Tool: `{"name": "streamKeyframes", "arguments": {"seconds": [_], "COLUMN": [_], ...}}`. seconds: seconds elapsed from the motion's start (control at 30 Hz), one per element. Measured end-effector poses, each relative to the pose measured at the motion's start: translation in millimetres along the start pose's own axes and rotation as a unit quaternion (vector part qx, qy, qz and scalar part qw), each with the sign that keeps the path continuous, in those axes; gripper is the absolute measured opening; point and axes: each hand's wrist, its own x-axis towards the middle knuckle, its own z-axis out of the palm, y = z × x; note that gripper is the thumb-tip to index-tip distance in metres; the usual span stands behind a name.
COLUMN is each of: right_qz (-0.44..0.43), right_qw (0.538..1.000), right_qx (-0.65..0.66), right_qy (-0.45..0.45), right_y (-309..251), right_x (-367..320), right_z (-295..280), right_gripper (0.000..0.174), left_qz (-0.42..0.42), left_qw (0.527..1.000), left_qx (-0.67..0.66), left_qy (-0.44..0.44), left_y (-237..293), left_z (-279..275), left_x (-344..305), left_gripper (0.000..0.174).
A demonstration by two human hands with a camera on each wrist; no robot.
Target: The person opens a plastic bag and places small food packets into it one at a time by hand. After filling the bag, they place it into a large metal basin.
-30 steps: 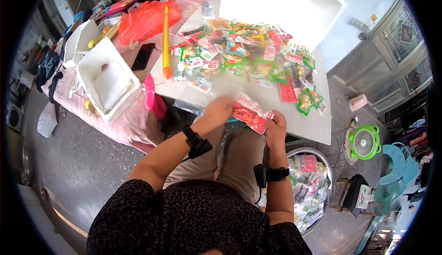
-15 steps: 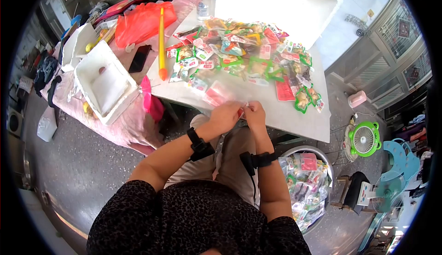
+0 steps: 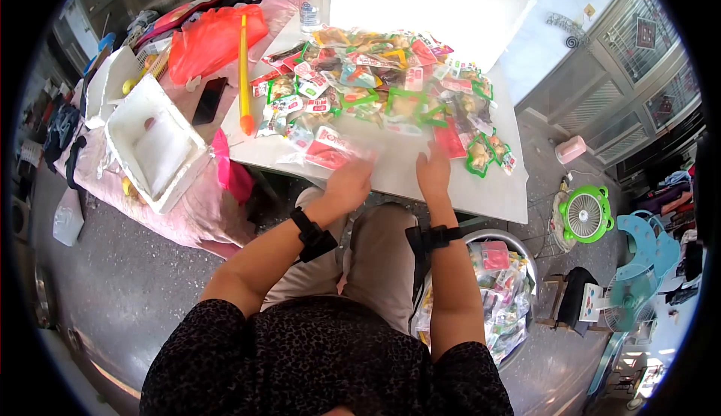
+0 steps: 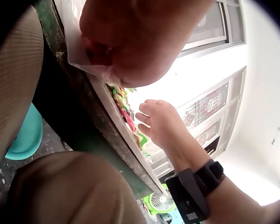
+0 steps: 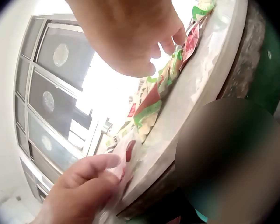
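At the table's front edge my left hand (image 3: 349, 183) pinches the edge of a clear plastic bag with a red printed packet (image 3: 328, 148) showing in it. The right wrist view shows the thumb and forefinger on the clear plastic bag (image 5: 126, 163). My right hand (image 3: 433, 172) is apart from it, over the front of the table, its fingers loosely extended and holding nothing in the left wrist view. Just beyond its fingertips lies another red packet (image 3: 449, 142). Behind both hands spreads a heap of small food packets (image 3: 360, 78), many with green edges.
A large basin (image 3: 532, 266) of packets stands on the floor to the right. On the left are a white foam box (image 3: 158, 146), a phone (image 3: 209, 100) and a long yellow stick (image 3: 244, 70). A clear jar (image 3: 310, 7) stands behind the heap; a green fan (image 3: 586, 213) is far right.
Both hands held the red packet over the lap, then came together at its near end. Now the right hand has let go and moved right and forward; the packet is farther left.
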Motion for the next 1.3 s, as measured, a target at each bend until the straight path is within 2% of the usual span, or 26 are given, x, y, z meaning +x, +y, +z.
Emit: {"name": "streamKeyframes", "arguments": {"seconds": [0.07,0.17,0.23,0.27,0.37,0.47,0.57,0.67,0.8,0.9,1.1,1.2,1.3], "right_qz": [-0.021,-0.02,-0.06,-0.079,-0.063,-0.047,-0.06,0.084,0.229,0.333,0.399,0.407,0.408], "right_qw": [0.98,0.964,0.953,0.947,0.946,0.959,0.996,0.989,0.934,0.818,0.711,0.697,0.694], "right_qx": [-0.195,-0.259,-0.282,-0.292,-0.281,-0.23,-0.053,0.108,0.27,0.465,0.578,0.591,0.591], "right_qy": [-0.008,-0.066,-0.093,-0.107,-0.151,-0.16,-0.049,0.05,0.048,0.06,0.016,-0.013,-0.053], "right_y": [6.6,34.3,49.2,53.2,47.9,28.9,8.9,-3.7,23.1,27.3,3.4,-8.4,-10.9], "right_x": [11.8,18.2,22.5,22.0,22.8,15.9,-5.1,-23.1,-43.1,-49.5,-52.7,-53.3,-55.4], "right_z": [-16.3,-15.9,-10.4,-7.2,-12.6,-33.3,-62.6,-80.0,-75.7,-70.8,-75.2,-66.2,-52.0], "right_gripper": [0.021,0.017,0.015,0.014,0.011,0.009,0.01,0.013,0.016,0.016,0.014,0.013,0.013], "left_qz": [0.003,0.006,0.005,0.002,0.001,0.003,-0.001,-0.005,0.011,0.007,-0.023,-0.039,-0.047], "left_qw": [1.0,1.0,1.0,1.0,0.999,0.999,0.999,0.999,0.998,0.998,0.997,0.992,0.994], "left_qx": [-0.015,-0.023,-0.021,-0.021,-0.036,-0.04,-0.043,-0.041,-0.044,-0.053,-0.067,-0.104,-0.086], "left_qy": [0.006,0.009,0.005,0.001,0.004,0.01,0.026,0.02,0.036,0.044,0.02,0.058,0.04], "left_y": [1.2,-4.0,-9.2,-9.9,-10.4,-9.7,-4.8,-4.2,-1.2,-0.7,2.9,4.5,9.9], "left_z": [-1.1,2.4,4.4,4.8,5.2,3.6,0.2,2.5,2.3,1.8,-3.8,1.1,-3.6], "left_x": [-0.2,-0.8,-1.6,-1.8,-2.2,-3.4,-3.1,-3.2,-2.6,-2.6,-1.2,-2.3,-0.3], "left_gripper": [0.02,0.019,0.019,0.019,0.019,0.019,0.019,0.018,0.02,0.019,0.017,0.015,0.017]}}
